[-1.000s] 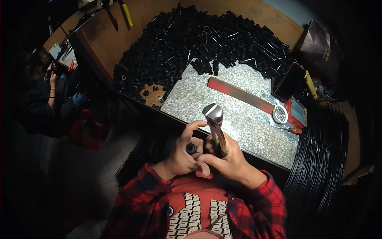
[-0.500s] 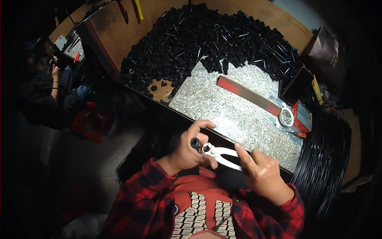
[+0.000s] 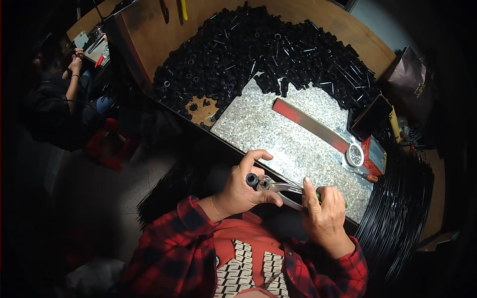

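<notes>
My left hand (image 3: 234, 192) is closed round a black tubular part (image 3: 252, 179), its index finger raised and curved above it. The round open end of the part shows between the fingers. Next to that end are the jaws of metal pliers (image 3: 284, 187); what they bite on is too small to make out. The handles run right into my right hand (image 3: 326, 211), whose fingers wrap round them, with the index finger lying along the top. A bit of green grip shows by that hand. Both hands hover just in front of the worktop's near edge.
A speckled slab (image 3: 248, 121) bears a red bar (image 3: 308, 124), with a white cup of small bits (image 3: 355, 154), a red box (image 3: 372, 156) and a screwdriver (image 3: 367, 177) at its right. Black parts (image 3: 223, 54) are heaped behind. Black rods (image 3: 397, 208) hang at right. Another person (image 3: 59, 94) sits left.
The pliers' handles, spread wide before, have come closer together as my right hand closed on them. My left hand still holds the black part. The whole view has shifted slightly.
</notes>
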Motion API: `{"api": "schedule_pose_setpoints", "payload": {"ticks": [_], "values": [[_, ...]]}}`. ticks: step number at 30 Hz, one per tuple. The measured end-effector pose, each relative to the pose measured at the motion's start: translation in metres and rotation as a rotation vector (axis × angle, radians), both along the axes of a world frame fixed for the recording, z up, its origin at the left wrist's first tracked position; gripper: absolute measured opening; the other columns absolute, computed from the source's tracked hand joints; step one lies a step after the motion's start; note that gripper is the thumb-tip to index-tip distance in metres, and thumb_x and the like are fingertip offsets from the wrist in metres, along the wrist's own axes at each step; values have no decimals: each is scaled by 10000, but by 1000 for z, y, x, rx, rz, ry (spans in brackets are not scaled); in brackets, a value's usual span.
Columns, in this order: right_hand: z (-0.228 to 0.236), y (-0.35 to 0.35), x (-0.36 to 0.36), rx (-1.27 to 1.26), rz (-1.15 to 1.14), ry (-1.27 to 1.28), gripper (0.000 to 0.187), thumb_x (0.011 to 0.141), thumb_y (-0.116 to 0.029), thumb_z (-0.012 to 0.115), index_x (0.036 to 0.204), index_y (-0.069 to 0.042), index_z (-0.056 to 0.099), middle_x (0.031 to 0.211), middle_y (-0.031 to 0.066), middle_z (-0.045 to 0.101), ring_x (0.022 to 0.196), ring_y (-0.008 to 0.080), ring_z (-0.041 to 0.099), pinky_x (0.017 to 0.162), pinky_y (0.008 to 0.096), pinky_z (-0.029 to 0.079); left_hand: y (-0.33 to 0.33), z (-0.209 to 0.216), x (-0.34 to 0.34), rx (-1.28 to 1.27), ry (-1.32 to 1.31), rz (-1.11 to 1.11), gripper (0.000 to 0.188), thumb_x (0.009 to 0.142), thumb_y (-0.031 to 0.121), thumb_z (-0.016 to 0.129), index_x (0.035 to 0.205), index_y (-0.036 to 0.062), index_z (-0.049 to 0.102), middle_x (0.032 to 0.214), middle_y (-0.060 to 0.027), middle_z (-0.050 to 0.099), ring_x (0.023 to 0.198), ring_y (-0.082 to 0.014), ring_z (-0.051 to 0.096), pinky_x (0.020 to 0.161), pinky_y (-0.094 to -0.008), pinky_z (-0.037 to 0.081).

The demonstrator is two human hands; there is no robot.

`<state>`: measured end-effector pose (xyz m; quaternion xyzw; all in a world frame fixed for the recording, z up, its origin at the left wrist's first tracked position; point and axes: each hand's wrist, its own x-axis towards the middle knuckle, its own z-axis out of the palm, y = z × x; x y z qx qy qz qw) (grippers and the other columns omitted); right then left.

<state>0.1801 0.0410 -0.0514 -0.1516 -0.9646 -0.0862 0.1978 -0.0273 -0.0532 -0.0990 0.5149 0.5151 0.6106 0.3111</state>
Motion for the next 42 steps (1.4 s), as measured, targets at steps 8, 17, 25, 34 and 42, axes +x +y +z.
{"api": "schedule_pose_setpoints", "payload": {"ticks": [8,17,25,34,42], "values": [[3,6,-1,102,17,15,614,745,1,661,1318,-91,460,758,86,475,626,223,473,534,345,354,2,-2,0,-8,-57,-15,837,597,339,874,1185,8,378,582,30,503,561,-11,436,496,-178,304],[7,2,-1,52,18,-27,633,703,26,649,1306,-82,489,726,76,458,600,216,475,521,343,364,1,2,2,6,-39,1,834,592,326,881,1180,4,386,570,37,495,566,-11,433,496,-178,311],[17,-8,-1,-266,-25,-140,669,657,-24,611,1316,-55,495,691,87,412,557,239,480,485,364,402,1,-7,2,-16,-45,-30,782,587,243,894,1160,10,415,614,45,509,598,3,448,512,-164,324],[21,-8,-4,-451,-11,-138,688,662,5,656,1322,-58,476,695,96,427,571,250,482,504,369,397,0,-2,-11,-116,-82,-150,873,516,332,915,1176,18,437,661,73,485,620,23,420,534,-141,289],[20,-5,3,-342,-1,-67,679,690,-53,697,1332,-108,483,737,88,425,627,243,462,552,365,381,1,0,-13,-113,-206,-178,952,476,433,883,1190,9,419,624,71,503,583,14,419,520,-152,293]]}}
